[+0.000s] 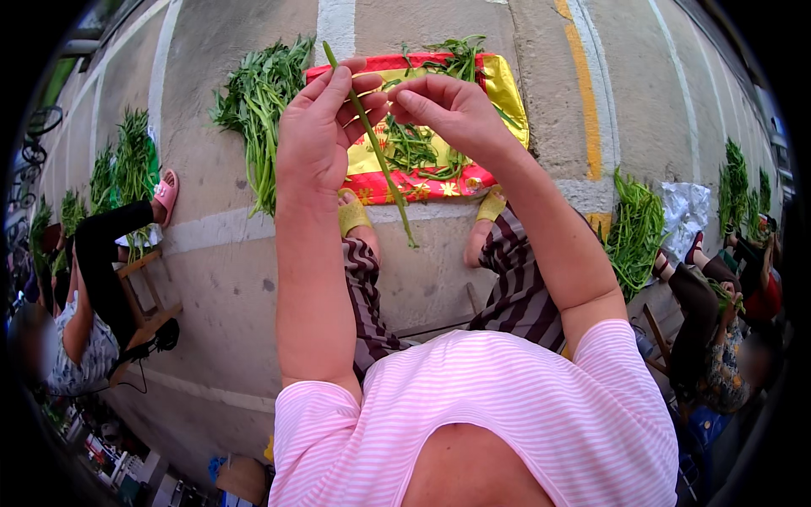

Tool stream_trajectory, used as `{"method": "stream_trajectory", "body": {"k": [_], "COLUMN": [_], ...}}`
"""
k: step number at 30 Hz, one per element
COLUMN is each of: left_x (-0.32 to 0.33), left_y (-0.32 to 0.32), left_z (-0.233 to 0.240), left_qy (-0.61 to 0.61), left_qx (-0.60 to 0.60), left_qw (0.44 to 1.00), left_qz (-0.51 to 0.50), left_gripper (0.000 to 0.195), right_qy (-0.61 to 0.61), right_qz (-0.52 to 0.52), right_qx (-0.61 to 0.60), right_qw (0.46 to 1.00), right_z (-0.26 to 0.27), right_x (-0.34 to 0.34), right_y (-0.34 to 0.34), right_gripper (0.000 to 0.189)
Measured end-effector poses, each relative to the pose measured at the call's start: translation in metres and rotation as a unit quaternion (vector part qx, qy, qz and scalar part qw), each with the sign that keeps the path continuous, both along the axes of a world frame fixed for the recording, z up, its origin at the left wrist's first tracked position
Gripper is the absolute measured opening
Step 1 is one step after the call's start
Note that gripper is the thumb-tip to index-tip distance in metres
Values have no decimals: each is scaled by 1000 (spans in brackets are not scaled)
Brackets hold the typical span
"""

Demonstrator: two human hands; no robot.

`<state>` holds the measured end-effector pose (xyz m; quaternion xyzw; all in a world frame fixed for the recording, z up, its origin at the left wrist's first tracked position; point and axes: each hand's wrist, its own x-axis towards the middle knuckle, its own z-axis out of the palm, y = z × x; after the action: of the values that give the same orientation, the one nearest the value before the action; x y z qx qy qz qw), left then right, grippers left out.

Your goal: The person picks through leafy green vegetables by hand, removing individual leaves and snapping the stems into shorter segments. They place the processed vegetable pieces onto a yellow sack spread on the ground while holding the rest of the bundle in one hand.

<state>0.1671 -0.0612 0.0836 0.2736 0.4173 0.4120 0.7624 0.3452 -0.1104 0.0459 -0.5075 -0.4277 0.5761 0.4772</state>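
Observation:
My left hand (320, 130) holds a long green vegetable stem (375, 144) between thumb and fingers, slanting from upper left to lower right. Just right of it is my right hand (443, 111), its thumb and fingertips drawn close together; whether anything small is pinched there I cannot tell. Under both hands lies a flattened red and yellow woven sack (366, 163) bearing writing. Loose leaves and cut greens (408, 147) are scattered on the sack, with a leafy clump (464, 58) at its top edge. A big bundle of leafy stems (258, 120) lies on the pavement beside the sack's left edge.
My feet in yellow slippers (355, 217) stand at the sack's near edge. At left, a person (82, 323) sits on a wooden chair (144, 317) near more greens (133, 155). Another pile of greens (633, 234) and a silvery plastic sheet (684, 210) lie at right, near seated people (722, 355).

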Motion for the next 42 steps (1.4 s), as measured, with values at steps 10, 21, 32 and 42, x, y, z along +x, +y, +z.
{"method": "stream_trajectory", "body": {"k": [10,21,32,42], "left_x": [25,25,30,28], "left_y": [-20,-25,-27,-28], "left_z": [-5,-15,-15,-14], "left_qy": [324,559,546,567], "left_qx": [218,423,446,474], "left_qw": [916,705,700,665], "left_qz": [-96,-111,-114,-108], "left_gripper": [23,20,19,15], "right_qy": [-250,-461,-485,-419], "right_qz": [-109,-82,-37,-31], "right_qx": [244,355,320,290], "right_qw": [931,809,813,860], "right_z": [24,10,10,3], "right_x": [16,25,19,8], "right_y": [10,7,1,0], "right_gripper": [24,9,11,11]}}
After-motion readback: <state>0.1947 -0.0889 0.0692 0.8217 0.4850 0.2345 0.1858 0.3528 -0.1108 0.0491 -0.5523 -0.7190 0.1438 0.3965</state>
